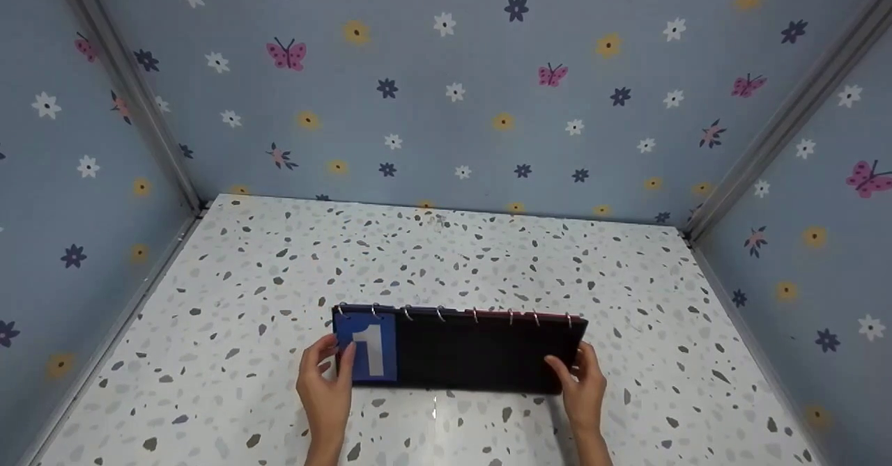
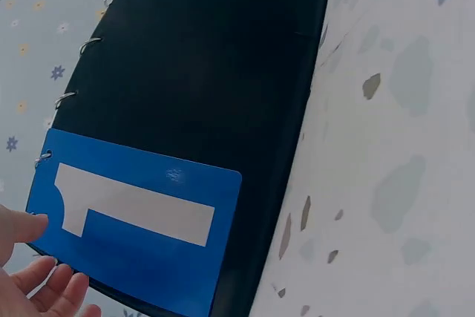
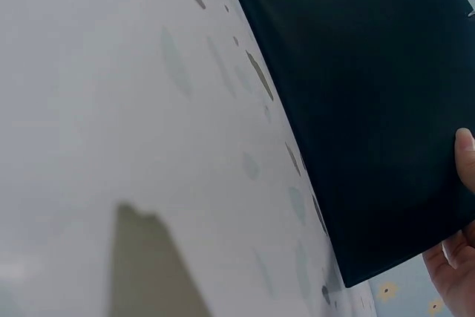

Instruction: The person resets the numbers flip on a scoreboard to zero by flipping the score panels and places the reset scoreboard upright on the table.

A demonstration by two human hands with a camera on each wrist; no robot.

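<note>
A long black flip scoreboard (image 1: 474,354) stands tilted up on the table, with metal rings (image 1: 440,313) along its top edge. At its left end hangs a blue number card (image 2: 148,257) bearing a white 1; the rest of the front is plain black. My left hand (image 1: 326,382) grips the left end, thumb on the blue card's edge and fingers behind. At the other end my right hand (image 1: 584,388) pinches the board, its thumb on the black front and its fingers behind. A strip of red shows along the top right edge; the back is hidden.
The white speckled table (image 1: 432,257) spreads around the board. Behind it rises a light blue wall (image 1: 446,90) with flowers and butterflies, and similar panels stand at both sides. Grey metal posts (image 1: 787,118) mark the corners.
</note>
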